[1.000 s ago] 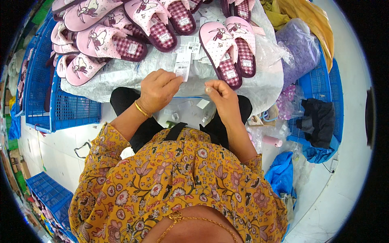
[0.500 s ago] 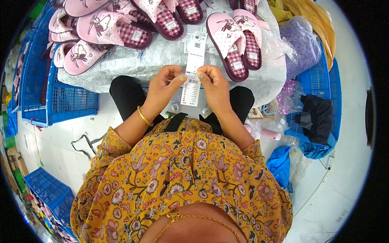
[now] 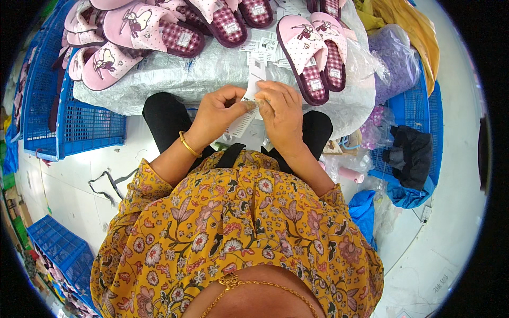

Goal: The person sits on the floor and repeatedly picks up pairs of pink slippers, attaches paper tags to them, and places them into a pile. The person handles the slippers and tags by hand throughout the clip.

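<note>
A long white printed paper tag (image 3: 256, 74) is bent between my two hands above my lap. My left hand (image 3: 225, 108) pinches its middle between thumb and fingers. My right hand (image 3: 281, 108) grips it from the other side, fingers curled over, covering part of the tag. The tag's lower end slants down toward my left hand. Just beyond my right hand lies a pair of pink slippers (image 3: 303, 40) with dark red checked insoles. More pink slippers (image 3: 135, 26) are heaped at the far left of the plastic-covered work surface (image 3: 175, 77).
Loose printed tags (image 3: 262, 45) lie between the slippers. Blue plastic crates (image 3: 93, 130) stand left, another crate (image 3: 61, 249) lower left. At right are a purple bag (image 3: 392, 58), a yellow cloth (image 3: 408, 26) and a dark cloth (image 3: 408, 153) over a blue crate. A black strap (image 3: 112, 185) lies on the floor.
The tag, held straight and flat before, is now bent at its middle. My right hand has turned inward with its fingers over the tag, and both hands are closer together.
</note>
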`<state>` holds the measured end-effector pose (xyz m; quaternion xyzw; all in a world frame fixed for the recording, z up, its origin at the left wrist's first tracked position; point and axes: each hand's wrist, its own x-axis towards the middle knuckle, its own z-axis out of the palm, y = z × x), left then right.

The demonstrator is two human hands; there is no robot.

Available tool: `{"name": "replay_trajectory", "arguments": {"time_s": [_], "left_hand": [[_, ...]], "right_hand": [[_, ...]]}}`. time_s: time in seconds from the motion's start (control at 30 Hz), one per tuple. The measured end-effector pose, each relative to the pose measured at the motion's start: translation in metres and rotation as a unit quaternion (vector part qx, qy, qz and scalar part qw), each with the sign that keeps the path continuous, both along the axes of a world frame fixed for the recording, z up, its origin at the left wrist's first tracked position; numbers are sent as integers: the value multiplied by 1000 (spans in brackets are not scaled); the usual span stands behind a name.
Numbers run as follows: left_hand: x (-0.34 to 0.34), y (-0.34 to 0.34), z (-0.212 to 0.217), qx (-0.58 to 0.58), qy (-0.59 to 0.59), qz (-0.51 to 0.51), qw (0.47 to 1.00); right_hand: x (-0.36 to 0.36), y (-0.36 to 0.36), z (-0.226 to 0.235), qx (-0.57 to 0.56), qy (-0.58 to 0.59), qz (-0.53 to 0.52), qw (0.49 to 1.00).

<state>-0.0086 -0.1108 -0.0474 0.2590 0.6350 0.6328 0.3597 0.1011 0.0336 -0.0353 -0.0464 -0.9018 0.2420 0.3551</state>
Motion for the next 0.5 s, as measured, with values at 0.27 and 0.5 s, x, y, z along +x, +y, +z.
{"name": "replay_trajectory", "arguments": {"time_s": [0.27, 0.5], "left_hand": [[1, 0, -3, 44, 76, -18, 996], [-8, 4, 0, 28, -16, -23, 999]], "right_hand": [[5, -6, -6, -117, 23, 30, 992], [9, -8, -3, -209, -34, -14, 977]]}}
